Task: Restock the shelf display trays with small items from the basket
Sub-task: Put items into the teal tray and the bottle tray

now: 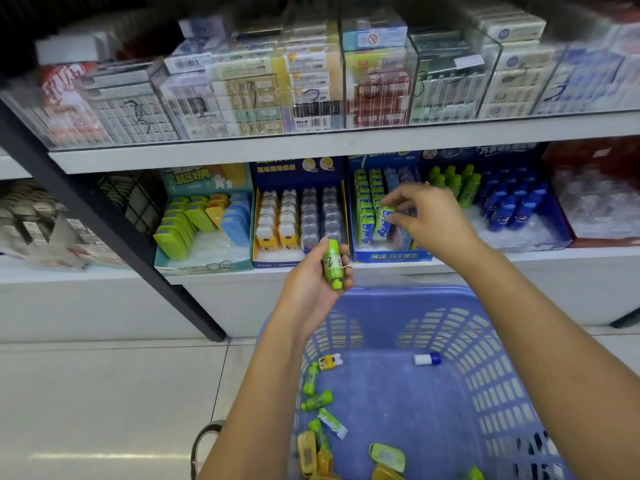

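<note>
My left hand point(313, 284) grips a small green bottle-shaped item point(333, 264) in front of the lower shelf's edge. My right hand point(427, 216) reaches into the blue display tray point(391, 256) and pinches a green-and-white tube-shaped item point(387, 213) above its rows of similar packs. Below, the blue plastic basket point(485, 368) holds several small items: green bottles point(317, 400), a green-white tube point(332, 422), a yellow animal-shaped piece point(329, 362), a blue-and-white piece point(426, 359) and yellow and green flat cases point(387, 457).
The lower shelf carries a teal tray of flat cases point(204, 226), a tray of animal-shaped items point(298, 220), a tray of green and blue bottles point(498, 202) and a red tray point(602, 202). Clear boxes of packs fill the upper shelf point(311, 147). A dark post point(114, 233) slants at left.
</note>
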Tool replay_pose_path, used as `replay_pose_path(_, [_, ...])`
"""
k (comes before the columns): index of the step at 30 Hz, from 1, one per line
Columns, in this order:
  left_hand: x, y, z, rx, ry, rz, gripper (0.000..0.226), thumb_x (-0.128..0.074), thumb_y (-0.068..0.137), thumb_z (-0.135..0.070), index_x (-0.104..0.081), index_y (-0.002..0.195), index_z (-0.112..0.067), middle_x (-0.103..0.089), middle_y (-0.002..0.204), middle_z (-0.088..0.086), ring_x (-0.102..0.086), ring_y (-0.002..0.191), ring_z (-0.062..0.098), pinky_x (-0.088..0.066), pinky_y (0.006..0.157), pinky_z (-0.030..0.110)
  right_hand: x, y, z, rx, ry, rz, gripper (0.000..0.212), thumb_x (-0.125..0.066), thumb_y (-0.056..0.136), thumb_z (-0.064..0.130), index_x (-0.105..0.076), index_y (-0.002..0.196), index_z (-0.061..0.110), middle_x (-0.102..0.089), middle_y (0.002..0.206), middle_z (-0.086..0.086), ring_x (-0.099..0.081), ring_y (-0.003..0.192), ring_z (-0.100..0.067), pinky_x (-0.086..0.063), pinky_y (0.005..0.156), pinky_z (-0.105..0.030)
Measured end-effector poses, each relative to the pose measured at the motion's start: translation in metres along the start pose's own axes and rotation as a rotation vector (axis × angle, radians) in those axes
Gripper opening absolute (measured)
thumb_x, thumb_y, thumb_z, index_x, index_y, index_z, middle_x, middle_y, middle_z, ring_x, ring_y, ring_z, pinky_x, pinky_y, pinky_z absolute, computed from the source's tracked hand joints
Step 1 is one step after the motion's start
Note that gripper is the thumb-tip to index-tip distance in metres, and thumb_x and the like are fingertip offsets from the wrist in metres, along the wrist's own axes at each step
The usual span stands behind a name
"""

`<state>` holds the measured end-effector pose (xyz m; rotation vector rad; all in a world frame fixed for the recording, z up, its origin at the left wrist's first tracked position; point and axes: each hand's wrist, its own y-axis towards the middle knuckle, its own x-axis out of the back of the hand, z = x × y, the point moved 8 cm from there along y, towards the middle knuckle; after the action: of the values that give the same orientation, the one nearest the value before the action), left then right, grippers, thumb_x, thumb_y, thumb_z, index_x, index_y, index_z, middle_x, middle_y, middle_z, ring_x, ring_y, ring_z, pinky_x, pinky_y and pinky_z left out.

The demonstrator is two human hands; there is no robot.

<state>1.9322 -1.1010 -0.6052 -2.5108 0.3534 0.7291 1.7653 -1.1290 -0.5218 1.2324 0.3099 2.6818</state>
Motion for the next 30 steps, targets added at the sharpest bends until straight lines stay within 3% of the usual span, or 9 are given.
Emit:
replay_pose_path(3, [0.003, 0.003, -0.004, -0.051, 0.092, -0.051, 0.033, -0.038, 0.1, -0.034, -0.057, 0.103, -0.007, -0.06, 0.067, -0.005, -0.04, 0.06, 0.01, -0.036, 0.05, 0.021, 0.0, 0.003, 0.0, 0.011, -0.033, 0.023, 0.019, -0.068, 0.083, 0.005, -0.068, 0.098, 0.016, -0.063, 0.093, 0.007, -0.056, 0.083, -0.006, -0.033, 0.058, 0.003])
replay_pose_path(6, [0.003, 0.003, -0.006, -0.068, 0.139, -0.056, 0.035, -0.037, 0.101, -0.036, -0.057, 0.105, -0.007, -0.061, 0.059, -0.01, -0.034, 0.054, 0.008, -0.03, 0.042, 0.018, -0.002, 0.005, -0.005, -0.032, -0.012, 0.043, 0.017, -0.07, 0.081, 0.007, -0.069, 0.092, 0.02, -0.066, 0.091, 0.004, -0.059, 0.083, -0.006, -0.035, 0.056, 0.0])
replay_pose_path(11, [0.001, 0.003, -0.006, -0.044, 0.03, -0.034, 0.041, -0.041, 0.1, -0.035, -0.049, 0.123, -0.003, -0.065, 0.07, -0.004, -0.039, 0.046, 0.006, -0.033, 0.04, 0.018, -0.002, 0.006, -0.002, -0.019, -0.058, 0.025, 0.013, -0.074, 0.078, 0.009, -0.073, 0.088, 0.015, -0.068, 0.088, 0.0, -0.061, 0.075, -0.009, -0.042, 0.062, -0.007])
replay_pose_path(15, [0.003, 0.004, -0.007, -0.062, 0.03, -0.065, 0.031, -0.053, 0.094, -0.034, -0.064, 0.1, -0.006, -0.064, 0.07, -0.001, -0.053, 0.053, 0.006, -0.045, 0.047, 0.018, -0.008, 0.005, 0.007, 0.035, -0.101, 0.02, 0.015, -0.074, 0.077, 0.008, -0.075, 0.091, 0.012, -0.071, 0.089, -0.003, -0.059, 0.063, -0.009, -0.05, 0.078, -0.025])
replay_pose_path(17, [0.001, 0.005, -0.007, -0.065, -0.009, -0.059, 0.022, -0.059, 0.091, -0.03, -0.065, 0.088, -0.009, -0.065, 0.07, 0.001, -0.061, 0.061, 0.009, -0.053, 0.056, 0.019, -0.01, 0.009, 0.005, 0.029, -0.139, 0.056, 0.016, -0.074, 0.077, 0.009, -0.074, 0.092, 0.013, -0.073, 0.089, -0.003, -0.064, 0.071, -0.012, -0.051, 0.085, -0.031])
replay_pose_path(22, [-0.013, 0.006, -0.007, -0.057, -0.213, -0.042, 0.015, -0.06, 0.09, -0.017, -0.063, 0.096, -0.003, -0.073, 0.081, 0.011, -0.071, 0.076, 0.015, -0.057, 0.065, 0.02, -0.009, 0.007, 0.0, 0.024, -0.124, 0.087, 0.02, -0.074, 0.076, 0.01, -0.071, 0.096, 0.012, -0.071, 0.093, -0.002, -0.064, 0.085, -0.013, -0.05, 0.081, -0.024])
replay_pose_path(25, [-0.025, 0.007, -0.007, -0.057, -0.246, -0.027, 0.016, -0.06, 0.09, -0.016, -0.063, 0.098, -0.002, -0.073, 0.084, 0.013, -0.072, 0.078, 0.016, -0.057, 0.064, 0.02, 0.0, -0.005, -0.003, 0.008, 0.109, -0.009, 0.013, -0.067, 0.083, 0.011, -0.069, 0.095, 0.015, -0.067, 0.094, 0.001, -0.061, 0.082, -0.01, -0.048, 0.077, -0.02])
replay_pose_path(28, [-0.041, 0.011, -0.002, -0.05, -0.244, -0.01, 0.019, -0.061, 0.088, -0.019, -0.064, 0.097, -0.003, -0.074, 0.084, 0.011, -0.072, 0.076, 0.013, -0.056, 0.061, 0.018, 0.01, -0.021, -0.015, -0.152, 0.672, 0.004, 0.016, -0.052, 0.095, 0.014, -0.067, 0.092, 0.018, -0.067, 0.086, -0.001, -0.065, 0.067, -0.007, -0.054, 0.068, -0.018])
replay_pose_path(30, [-0.055, 0.013, 0.004, -0.039, -0.234, 0.026, 0.022, -0.063, 0.083, -0.02, -0.065, 0.097, -0.003, -0.074, 0.086, 0.011, -0.071, 0.076, 0.013, -0.056, 0.062, 0.018, 0.021, -0.031, -0.02, -0.193, 0.843, 0.012, 0.013, -0.057, 0.091, 0.025, -0.069, 0.092, 0.019, -0.069, 0.083, 0.0, -0.067, 0.066, -0.01, -0.055, 0.065, -0.02])
